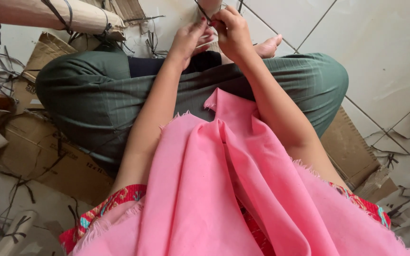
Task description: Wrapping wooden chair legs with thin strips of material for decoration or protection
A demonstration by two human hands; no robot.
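Observation:
I sit cross-legged in green trousers [96, 90] on flattened cardboard, with a pink cloth [224, 189] hanging down my front. Both hands meet at the top of the view, just beyond my knees. My left hand [188, 40] and my right hand [231, 28] pinch a thin dark strip [204, 14] between their fingertips, next to a pale object that the upper frame edge mostly cuts off. A bare foot [267, 47] shows just right of the hands.
A brown paper-wrapped roll tied with dark strips [58, 16] lies at the top left. Flattened cardboard [48, 156] lies under me, with another piece [349, 147] at the right. Loose dark strips litter the white tiled floor [380, 42] on both sides.

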